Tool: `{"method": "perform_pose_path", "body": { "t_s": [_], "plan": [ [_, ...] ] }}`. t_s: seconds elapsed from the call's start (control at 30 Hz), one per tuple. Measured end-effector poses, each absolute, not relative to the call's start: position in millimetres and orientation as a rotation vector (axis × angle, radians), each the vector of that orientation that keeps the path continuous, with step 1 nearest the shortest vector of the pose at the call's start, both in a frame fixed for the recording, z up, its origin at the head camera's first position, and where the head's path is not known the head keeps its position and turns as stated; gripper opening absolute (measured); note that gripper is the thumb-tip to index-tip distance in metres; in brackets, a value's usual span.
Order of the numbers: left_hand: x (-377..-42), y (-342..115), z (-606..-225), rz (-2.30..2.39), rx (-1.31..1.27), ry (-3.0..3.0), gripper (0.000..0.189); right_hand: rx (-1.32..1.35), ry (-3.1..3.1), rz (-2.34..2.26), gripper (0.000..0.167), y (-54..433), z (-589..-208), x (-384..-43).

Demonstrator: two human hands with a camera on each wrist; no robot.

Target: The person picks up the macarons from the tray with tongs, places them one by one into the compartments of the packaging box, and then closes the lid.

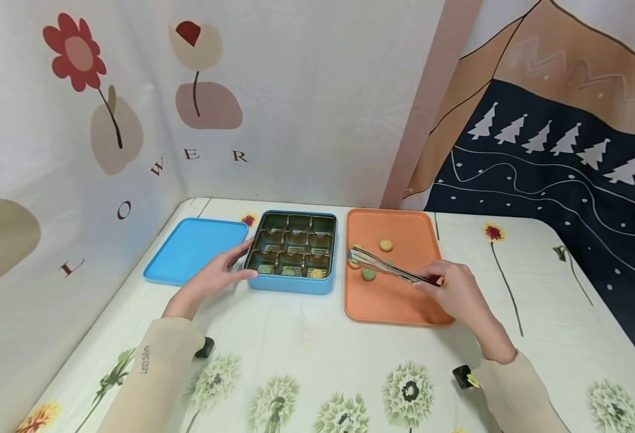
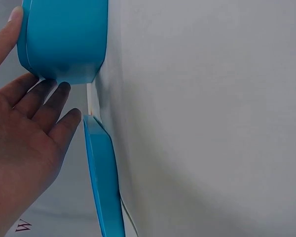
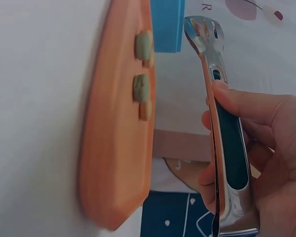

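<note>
Okay, blue lid (image 1: 187, 249) near the left edge of the surface (image 1: 306, 343). Against the blue box (image 1: 290, 284), left hand (image 1: 214, 278), fingers spread and relaxed; three cookies (image 1: 316, 273) in the near row. Just a narrow gap, then orange tray (image 1: 388, 304), more cookies (image 1: 385, 245) in its left half. Above those, tongs (image 1: 404, 274) in right hand (image 1: 455, 288), fingers curled round. Loads of room past the tray's right edge.

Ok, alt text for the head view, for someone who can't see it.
A right hand holds metal tongs over small yellow and green pieces on an orange tray; the left hand touches a blue box with nine compartments, beside a blue lid.
</note>
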State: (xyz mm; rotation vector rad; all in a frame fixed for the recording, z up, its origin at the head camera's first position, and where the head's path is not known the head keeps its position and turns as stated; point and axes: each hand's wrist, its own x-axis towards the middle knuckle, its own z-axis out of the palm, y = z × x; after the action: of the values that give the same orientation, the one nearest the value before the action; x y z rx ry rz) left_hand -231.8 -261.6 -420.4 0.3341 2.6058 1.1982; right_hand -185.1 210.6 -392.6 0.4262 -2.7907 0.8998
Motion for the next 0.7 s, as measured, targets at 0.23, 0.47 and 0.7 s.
{"method": "perform_pose_path", "body": {
  "t_s": [0.23,0.47,0.7],
  "plan": [
    [-231.8,-261.2,-419.3,1.211,0.333,2.604,0.085,0.449,-2.754,0.933,0.006,194.2,-386.3,-198.8],
    [-231.6,-261.1,-418.4,1.209,0.327,2.601,0.085,0.455,-2.75,0.982,0.008,174.9,-384.0,-213.7],
    [-231.2,-260.6,-418.2,1.202,0.339,2.606,0.085,0.456,-2.745,1.004,0.013,157.7,-386.3,-223.2]
  ]
}}
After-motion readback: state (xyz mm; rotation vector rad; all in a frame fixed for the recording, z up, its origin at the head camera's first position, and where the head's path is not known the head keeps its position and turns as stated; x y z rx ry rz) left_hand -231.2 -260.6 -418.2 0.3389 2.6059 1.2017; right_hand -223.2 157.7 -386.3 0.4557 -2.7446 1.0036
